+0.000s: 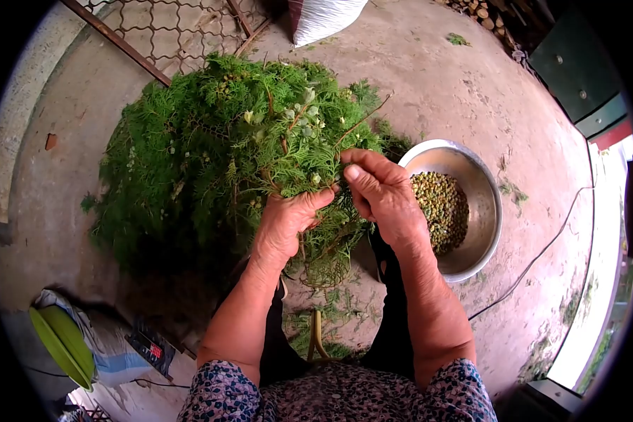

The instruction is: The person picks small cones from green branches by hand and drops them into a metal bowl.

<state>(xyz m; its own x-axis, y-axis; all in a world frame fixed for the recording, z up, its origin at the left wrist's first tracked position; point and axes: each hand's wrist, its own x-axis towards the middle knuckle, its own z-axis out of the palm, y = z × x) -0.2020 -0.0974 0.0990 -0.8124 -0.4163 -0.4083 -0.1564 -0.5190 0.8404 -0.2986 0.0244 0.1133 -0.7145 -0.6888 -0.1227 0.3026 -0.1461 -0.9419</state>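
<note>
A large heap of cut evergreen branches [183, 148], with flat scaly leaves and small pale-green cones [309, 112], lies on the floor before me. My left hand [286, 221] is closed around a leafy evergreen branch [316, 158] at the heap's near side. Just to its right, my right hand [388, 200] is pinched, thumb against curled fingers, close to the same foliage. Whatever sits between those fingertips is hidden. Beside my right hand stands a round metal bowl [487, 218], partly filled with small green and yellowish-brown cones or seeds [439, 211].
A metal lattice frame [162, 28] lies behind the heap, near a white sack [327, 21]. Stacked firewood [482, 13] and a dark green cabinet [573, 74] stand far right. A cable [534, 264] crosses the floor. At lower left are a green basin [60, 344] and a bag [116, 352].
</note>
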